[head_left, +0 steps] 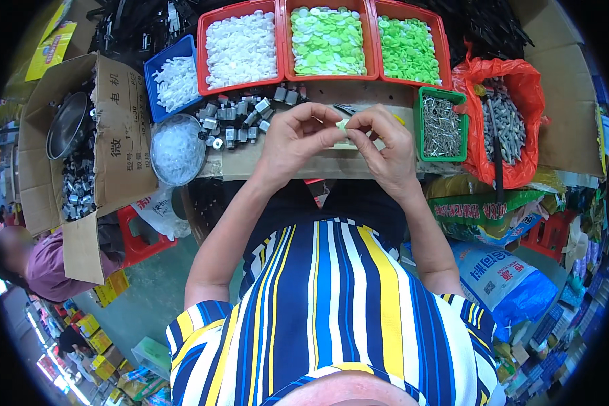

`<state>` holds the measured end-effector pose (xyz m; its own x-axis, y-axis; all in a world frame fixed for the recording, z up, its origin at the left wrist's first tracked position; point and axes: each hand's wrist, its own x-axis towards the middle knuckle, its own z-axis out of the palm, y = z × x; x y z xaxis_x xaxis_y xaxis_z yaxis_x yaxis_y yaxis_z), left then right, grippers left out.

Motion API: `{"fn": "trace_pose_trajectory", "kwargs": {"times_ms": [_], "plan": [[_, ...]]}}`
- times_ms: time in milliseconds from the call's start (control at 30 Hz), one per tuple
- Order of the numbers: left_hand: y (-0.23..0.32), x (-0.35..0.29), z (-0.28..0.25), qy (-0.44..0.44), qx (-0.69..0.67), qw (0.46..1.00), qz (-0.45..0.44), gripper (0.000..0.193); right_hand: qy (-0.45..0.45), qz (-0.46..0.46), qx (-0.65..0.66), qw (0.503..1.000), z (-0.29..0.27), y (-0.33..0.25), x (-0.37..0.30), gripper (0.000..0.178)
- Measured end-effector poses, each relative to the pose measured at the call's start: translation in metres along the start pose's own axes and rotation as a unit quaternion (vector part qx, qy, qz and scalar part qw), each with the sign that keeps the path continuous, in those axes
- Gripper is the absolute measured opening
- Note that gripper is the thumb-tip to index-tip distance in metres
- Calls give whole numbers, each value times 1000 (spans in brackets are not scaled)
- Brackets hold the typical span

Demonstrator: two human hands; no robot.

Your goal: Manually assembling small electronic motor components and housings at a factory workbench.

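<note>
Over the front of the workbench (240, 162) my two hands meet at a small pale green plastic piece (342, 125). My left hand (303, 134) pinches it between thumb and fingertips. From the other side my right hand (386, 143) closes thumb and forefinger on it as well. Most of the piece is hidden by the fingers, so its exact shape cannot be made out. Beside my left hand lies a heap of small silver motors (240, 116) with black ends. A green tray (420, 135) of metal screws or pins stands just right of my right hand.
Red trays (283, 40) at the back hold white and green plastic parts. Left are a blue tray (149, 71), a clear bag of white parts (177, 152) and a cardboard box (122, 128) of motors. A red bag (536, 95) holds grey parts. Another person (64, 264) sits left.
</note>
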<state>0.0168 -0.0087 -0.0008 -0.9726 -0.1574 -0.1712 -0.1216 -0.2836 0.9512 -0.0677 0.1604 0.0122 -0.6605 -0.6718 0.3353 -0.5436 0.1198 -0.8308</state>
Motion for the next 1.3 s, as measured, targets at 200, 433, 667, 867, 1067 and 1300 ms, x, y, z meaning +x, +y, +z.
{"fn": "trace_pose_trajectory", "kwargs": {"times_ms": [200,433,667,867,1067,1300], "plan": [[-13,-4,-9,16,99,991,92,26,-2,-5,-16,1000,11,0,0,8],[-2,-11,-13,41,232,966,106,31,-9,13,-8,1000,19,3,2,9],[-20,-28,-23,79,556,762,324,26,3,-44,-113,993,30,24,6,10],[-34,-34,-19,38,625,708,327,30,-22,-34,-126,991,33,31,2,8],[-34,-30,-18,25,656,682,324,31,-62,-25,-111,992,28,32,6,8],[-41,-29,-24,25,683,648,336,38,-58,-11,-121,991,30,29,8,11]]}}
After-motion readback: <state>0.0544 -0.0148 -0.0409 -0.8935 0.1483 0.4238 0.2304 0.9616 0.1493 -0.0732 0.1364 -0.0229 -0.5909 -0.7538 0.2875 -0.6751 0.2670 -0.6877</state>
